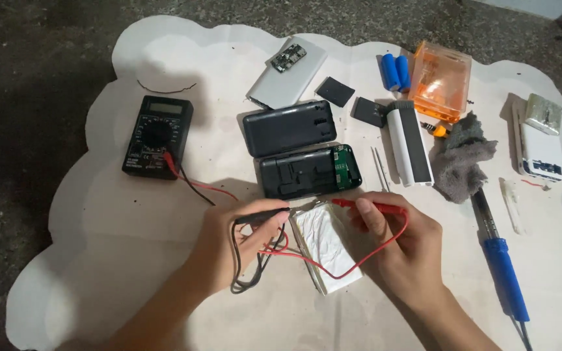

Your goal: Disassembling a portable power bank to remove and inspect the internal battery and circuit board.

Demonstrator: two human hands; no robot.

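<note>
Starting at the left, a black multimeter [158,136] lies on the white sheet [99,214] that covers the floor, its red and black leads trailing right toward you. Your left hand [229,244] pinches the black probe [261,216], and your right hand [398,244] pinches the red probe [369,206]; both tips meet at the far edge of the silver battery pouch [326,244], which lies near you between your hands. Just beyond it sit two black power bank shells [297,146], the nearer one showing a green circuit board [345,168]. Farther off lies a silver case [287,75]. To the right you have two blue cells [395,71], an orange plastic box [440,78], a grey rag [462,156] and a blue-handled soldering iron [503,270].
</note>
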